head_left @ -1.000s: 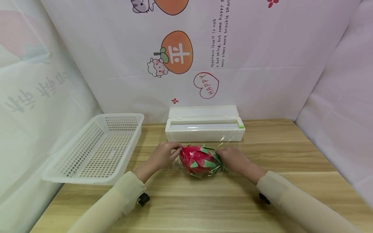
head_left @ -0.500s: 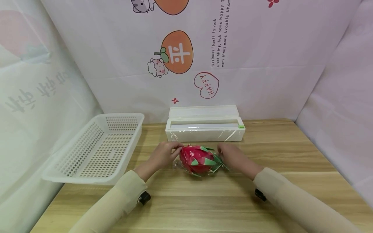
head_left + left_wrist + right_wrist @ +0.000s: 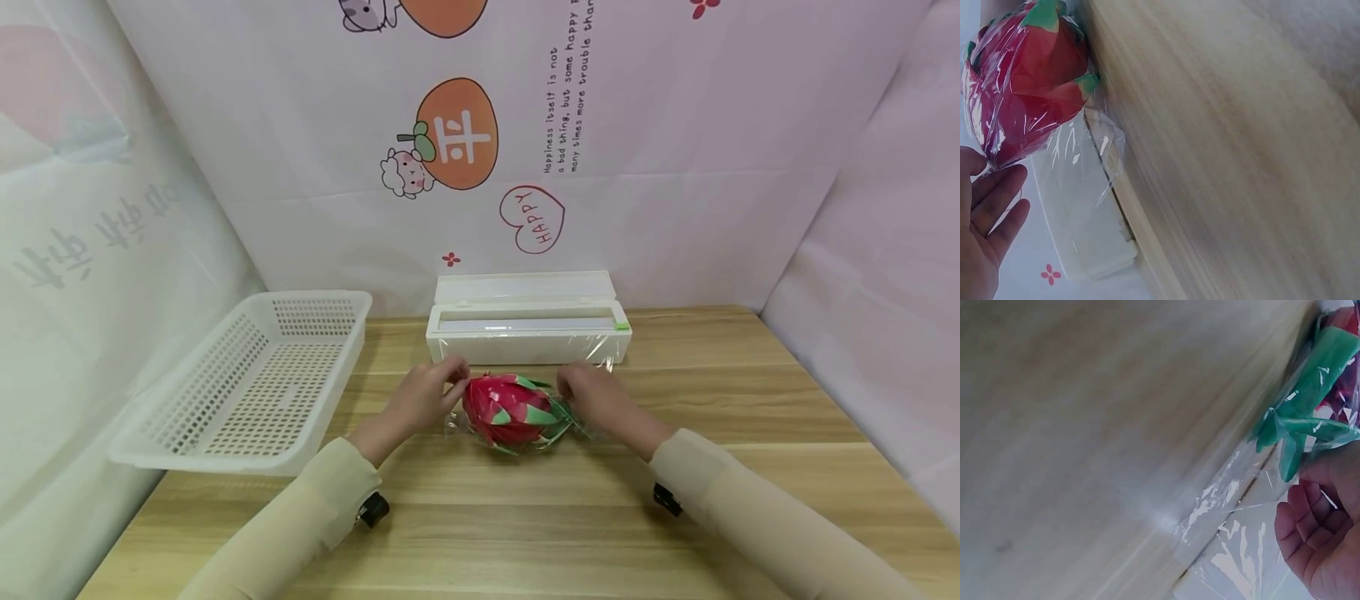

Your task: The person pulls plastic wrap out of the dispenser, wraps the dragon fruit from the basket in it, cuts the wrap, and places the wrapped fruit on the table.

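A red dragon fruit (image 3: 510, 408) with green-tipped scales lies on the wooden table, covered in clear cling film (image 3: 1110, 147). At its left end my left hand (image 3: 423, 396) pinches the film between thumb and finger, close to the fruit's tip; the other fingers spread loosely in the left wrist view. My right hand (image 3: 600, 400) is at the leafy green end, fingers curled, and seems to pinch the film there beside the leaves (image 3: 1310, 400). Its exact fingertip contact is partly hidden. Film stretches from the fruit toward the white cling film box (image 3: 528, 348) behind it.
The box's lid (image 3: 525, 287) stands raised at the back, with a green slider (image 3: 621, 326) at its right end. A white perforated basket (image 3: 262, 392) sits at the left of the table (image 3: 510, 533). Printed white cloth (image 3: 675, 208) encloses the back and sides.
My right hand has shifted slightly up and its forearm a little left. The film lies smoother over the fruit and shows across the box's front. My left hand has barely moved.
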Tool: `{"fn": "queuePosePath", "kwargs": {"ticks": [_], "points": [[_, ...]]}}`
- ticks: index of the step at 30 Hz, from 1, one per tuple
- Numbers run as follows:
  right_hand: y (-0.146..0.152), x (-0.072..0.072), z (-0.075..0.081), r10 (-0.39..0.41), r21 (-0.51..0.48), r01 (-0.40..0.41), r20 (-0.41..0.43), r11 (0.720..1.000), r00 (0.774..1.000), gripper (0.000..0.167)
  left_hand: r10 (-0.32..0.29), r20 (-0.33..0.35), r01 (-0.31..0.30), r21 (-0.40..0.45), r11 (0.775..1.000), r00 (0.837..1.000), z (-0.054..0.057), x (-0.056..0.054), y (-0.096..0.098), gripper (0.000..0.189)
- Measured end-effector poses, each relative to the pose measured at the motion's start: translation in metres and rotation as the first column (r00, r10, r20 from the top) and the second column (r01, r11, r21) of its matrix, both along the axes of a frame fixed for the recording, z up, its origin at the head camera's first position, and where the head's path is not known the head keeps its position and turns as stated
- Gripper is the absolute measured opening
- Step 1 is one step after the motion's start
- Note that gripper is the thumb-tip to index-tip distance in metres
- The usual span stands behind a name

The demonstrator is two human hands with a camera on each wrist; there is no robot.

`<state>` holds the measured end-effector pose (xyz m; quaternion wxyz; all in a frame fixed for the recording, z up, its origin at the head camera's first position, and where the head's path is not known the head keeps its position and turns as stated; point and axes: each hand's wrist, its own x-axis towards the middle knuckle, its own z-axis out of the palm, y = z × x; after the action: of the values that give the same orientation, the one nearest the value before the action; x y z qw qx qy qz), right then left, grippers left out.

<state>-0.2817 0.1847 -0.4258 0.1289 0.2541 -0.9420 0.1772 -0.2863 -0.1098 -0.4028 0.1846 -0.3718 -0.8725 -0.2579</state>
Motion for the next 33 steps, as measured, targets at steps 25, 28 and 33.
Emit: {"fn": "queuePosePath", "kwargs": {"ticks": [25, 28, 33], "points": [[0.024, 0.023, -0.002, 0.221, 0.12, -0.249, 0.208, 0.961, 0.953, 0.051, -0.202, -0.372, 0.12, -0.23, 0.966, 0.906, -0.012, 0.0, -0.012, 0.042], [0.027, 0.025, -0.004, 0.206, 0.153, -0.246, 0.238, 0.957, 0.949, 0.064, -0.21, -0.341, 0.117, -0.274, 0.955, 0.916, -0.012, 0.003, -0.014, 0.053], [0.029, 0.029, -0.01, 0.229, 0.214, -0.269, 0.195, 0.939, 0.954, 0.082, -0.224, -0.313, 0.112, -0.339, 0.934, 0.923, -0.013, 0.007, -0.018, 0.073]]}}
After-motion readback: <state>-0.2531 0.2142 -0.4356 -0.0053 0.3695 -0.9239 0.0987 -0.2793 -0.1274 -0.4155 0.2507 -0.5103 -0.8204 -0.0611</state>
